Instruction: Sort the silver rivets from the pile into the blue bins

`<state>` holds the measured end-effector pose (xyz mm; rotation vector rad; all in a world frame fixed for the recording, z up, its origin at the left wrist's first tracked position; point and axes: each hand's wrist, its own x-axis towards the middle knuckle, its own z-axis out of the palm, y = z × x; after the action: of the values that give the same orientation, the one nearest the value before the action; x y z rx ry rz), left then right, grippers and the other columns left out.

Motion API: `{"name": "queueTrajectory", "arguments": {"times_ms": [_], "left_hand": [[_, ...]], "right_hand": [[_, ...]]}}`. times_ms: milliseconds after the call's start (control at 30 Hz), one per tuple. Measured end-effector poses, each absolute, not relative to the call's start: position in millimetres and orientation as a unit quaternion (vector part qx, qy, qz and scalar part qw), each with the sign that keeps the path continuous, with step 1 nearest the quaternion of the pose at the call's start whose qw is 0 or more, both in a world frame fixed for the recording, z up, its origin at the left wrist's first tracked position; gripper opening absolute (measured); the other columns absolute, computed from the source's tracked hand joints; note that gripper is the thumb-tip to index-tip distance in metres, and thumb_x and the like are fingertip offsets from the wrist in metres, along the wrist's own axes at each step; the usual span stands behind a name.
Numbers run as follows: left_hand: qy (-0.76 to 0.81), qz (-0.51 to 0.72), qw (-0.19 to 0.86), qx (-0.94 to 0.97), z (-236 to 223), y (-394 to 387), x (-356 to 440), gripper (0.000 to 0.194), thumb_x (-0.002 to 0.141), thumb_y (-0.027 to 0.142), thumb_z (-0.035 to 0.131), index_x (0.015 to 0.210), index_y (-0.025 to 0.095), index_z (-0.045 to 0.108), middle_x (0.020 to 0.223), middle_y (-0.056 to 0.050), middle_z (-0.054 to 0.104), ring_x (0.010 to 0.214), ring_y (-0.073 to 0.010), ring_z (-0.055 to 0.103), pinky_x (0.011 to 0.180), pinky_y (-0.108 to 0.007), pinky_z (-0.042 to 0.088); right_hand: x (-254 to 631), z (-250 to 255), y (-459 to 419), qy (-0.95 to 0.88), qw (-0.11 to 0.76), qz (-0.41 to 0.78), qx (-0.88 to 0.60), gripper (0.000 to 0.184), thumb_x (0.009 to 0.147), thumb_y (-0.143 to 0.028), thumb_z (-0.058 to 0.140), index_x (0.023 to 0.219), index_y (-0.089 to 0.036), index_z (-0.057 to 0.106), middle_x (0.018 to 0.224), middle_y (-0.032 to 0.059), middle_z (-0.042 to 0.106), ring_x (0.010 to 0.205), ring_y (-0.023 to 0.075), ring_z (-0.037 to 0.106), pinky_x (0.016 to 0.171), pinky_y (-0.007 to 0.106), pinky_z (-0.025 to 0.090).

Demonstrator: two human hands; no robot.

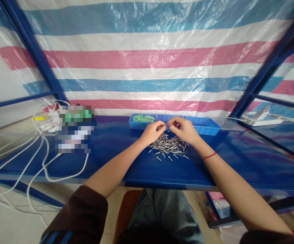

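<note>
Left hand (pixel 154 131) and right hand (pixel 183 128) pinch a small thin piece (pixel 167 124), indistinct, above metal pins (pixel 169 147); bare table (pixel 111 135) extends leftward; fingers partly hide the blue tray (pixel 205 125).

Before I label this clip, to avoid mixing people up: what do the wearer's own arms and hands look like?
The left hand and right hand are ungloved. Dark sleeves, blue stripes on the left; thin red cord round the right forearm.
</note>
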<state>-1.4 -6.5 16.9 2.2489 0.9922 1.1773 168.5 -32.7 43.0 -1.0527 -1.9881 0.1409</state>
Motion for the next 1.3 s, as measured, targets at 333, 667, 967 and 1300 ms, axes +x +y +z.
{"name": "queueTrajectory", "arguments": {"times_ms": [333,667,967,1300], "left_hand": [[0.412,0.446,0.175,0.775,21.1,-1.7,-5.4,0.022,0.091,0.026,0.050,0.108,0.017,0.060,0.096,-0.005,0.070,0.089,-0.0161,0.066,0.083,-0.029,0.051],[0.463,0.230,0.027,0.855,20.4,8.0,-24.8,0.034,0.081,0.005,0.043,0.102,0.018,0.066,0.106,-0.005,0.069,0.102,-0.0191,0.063,0.093,-0.031,0.048],[0.457,0.107,-0.031,0.882,22.4,-4.3,-21.3,0.038,0.089,0.016,0.038,0.115,0.026,0.065,0.117,-0.006,0.063,0.106,-0.0221,0.060,0.092,-0.035,0.048],[0.454,0.122,-0.027,0.882,23.9,-8.1,-17.3,0.027,0.089,0.024,0.042,0.096,0.020,0.068,0.103,-0.009,0.064,0.100,-0.0235,0.060,0.082,-0.033,0.048]], "right_hand": [[196.4,41.0,-5.8,-0.696,0.474,-0.132,-0.523,0.023,0.087,-0.027,0.046,0.086,-0.016,0.066,0.081,0.0086,0.067,0.071,0.0188,0.057,0.070,0.031,0.043],[192.4,32.7,-2.1,-0.737,0.336,-0.174,-0.561,0.027,0.086,-0.022,0.047,0.097,-0.012,0.068,0.094,0.0149,0.065,0.088,0.0254,0.059,0.078,0.036,0.044],[168.3,17.1,-8.9,-0.891,0.222,0.012,-0.396,0.023,0.088,-0.024,0.049,0.093,-0.018,0.071,0.093,0.0084,0.069,0.086,0.0190,0.063,0.081,0.031,0.045],[156.0,16.5,-15.0,-0.872,0.177,-0.016,-0.457,0.026,0.091,-0.028,0.046,0.090,-0.018,0.070,0.093,0.0088,0.068,0.086,0.0191,0.063,0.077,0.028,0.043]]}}
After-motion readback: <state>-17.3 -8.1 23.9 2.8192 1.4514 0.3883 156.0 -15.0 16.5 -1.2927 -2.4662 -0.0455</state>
